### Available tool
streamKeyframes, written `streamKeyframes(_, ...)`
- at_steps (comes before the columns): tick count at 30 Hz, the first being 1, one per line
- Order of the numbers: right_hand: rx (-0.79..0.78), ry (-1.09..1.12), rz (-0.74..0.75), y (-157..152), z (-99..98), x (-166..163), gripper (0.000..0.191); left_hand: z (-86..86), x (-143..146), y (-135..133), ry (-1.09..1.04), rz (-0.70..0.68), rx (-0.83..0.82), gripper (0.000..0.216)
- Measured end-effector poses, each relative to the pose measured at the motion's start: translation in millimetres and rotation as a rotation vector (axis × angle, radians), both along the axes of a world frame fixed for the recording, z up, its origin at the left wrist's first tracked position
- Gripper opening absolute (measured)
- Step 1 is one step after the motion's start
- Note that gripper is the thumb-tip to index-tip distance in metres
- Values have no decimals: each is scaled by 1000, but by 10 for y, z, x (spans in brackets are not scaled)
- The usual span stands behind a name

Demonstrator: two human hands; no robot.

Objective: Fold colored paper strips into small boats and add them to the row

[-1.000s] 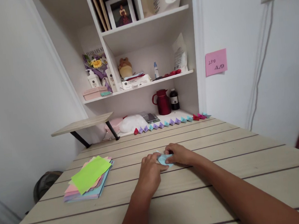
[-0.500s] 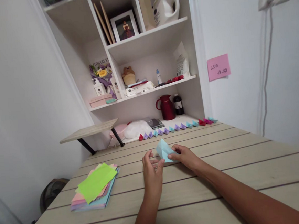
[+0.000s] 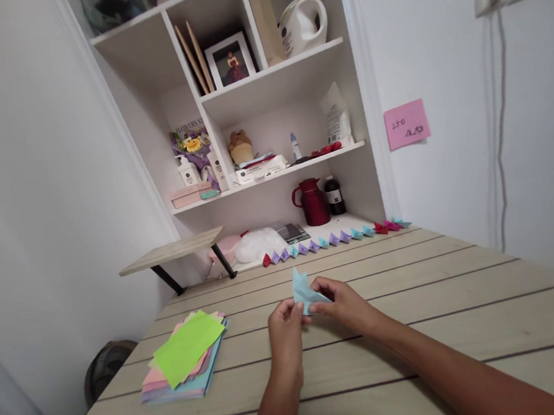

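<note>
A light blue sheet of origami paper (image 3: 303, 292), partly folded, is held up just above the table (image 3: 367, 373). My left hand (image 3: 286, 322) pinches its lower left corner between thumb and fingers. On the other side, my right hand (image 3: 335, 299) grips the lower right part, the thumb in front. One pointed flap stands upright, and a crumpled-looking edge shows between the hands. The fingertips behind the paper are partly hidden. Beyond the hands runs a row of small folded paper pieces (image 3: 313, 246) in red, purple, blue and pink.
To the left lies a stack of coloured paper (image 3: 189, 348), a lime green sheet on top. A small raised wooden stand (image 3: 172, 251) is at the back left. Behind the table, white shelves (image 3: 286, 76) hold a red jug (image 3: 312, 201), a dark bottle (image 3: 334, 194) and other items.
My left hand's fingers have closed from a loose, spread pose onto the blue paper. The paper's flap has changed shape and now stands narrower. The camera view has shifted slightly.
</note>
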State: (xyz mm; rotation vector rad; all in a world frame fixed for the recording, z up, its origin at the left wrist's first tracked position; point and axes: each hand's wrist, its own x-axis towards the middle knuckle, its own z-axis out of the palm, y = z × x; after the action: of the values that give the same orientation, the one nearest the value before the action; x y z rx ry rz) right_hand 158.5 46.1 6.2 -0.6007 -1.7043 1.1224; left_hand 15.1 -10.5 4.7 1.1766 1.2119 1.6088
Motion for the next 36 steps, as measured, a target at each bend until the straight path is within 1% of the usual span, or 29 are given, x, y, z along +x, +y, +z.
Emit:
streamKeyframes(2, -6, 13, -3, -2, 11, 17, 27, 3, -15, -18, -60, -48, -38, 28)
streamKeyframes(5, -58, 61, -32, -24, 58, 42, 38, 5, -20, -40, -135, -130, -98, 35)
streamKeyframes(9, -236, 131, 6, -68, 119, 32, 47, 13, -8, -38, -173, -215, -163, 37)
streamKeyframes(11, -290, 145, 30, -70, 114, 11, 49, 11, -8, -28, -182, -232, -181, 36)
streamKeyframes(14, -301, 141, 41, -49, 69, -11, 48, 0, -23, -13, -198, -234, -193, 37)
streamKeyframes(18, -306, 124, 47, -25, 24, -8, 36, -15, -41, -2, -231, -216, -206, 41)
streamKeyframes(20, -312, 135, 44, -18, 26, -3, 35, -14, -43, -1, -248, -200, -204, 41)
streamKeyframes(26, -307, 184, 83, -38, 65, -7, 39, 0, -42, -15, -378, -155, -172, 33)
streamKeyframes(30, -296, 204, 116, -88, 118, 1, 44, 25, -59, -15, -476, -169, -170, 28)
streamKeyframes(33, -298, 229, 104, -100, 172, 27, 51, 52, -81, -6, -578, -169, -172, 23)
streamKeyframes(36, -300, 263, 72, -101, 224, 61, 55, 63, -105, 5, -609, -140, -178, 19)
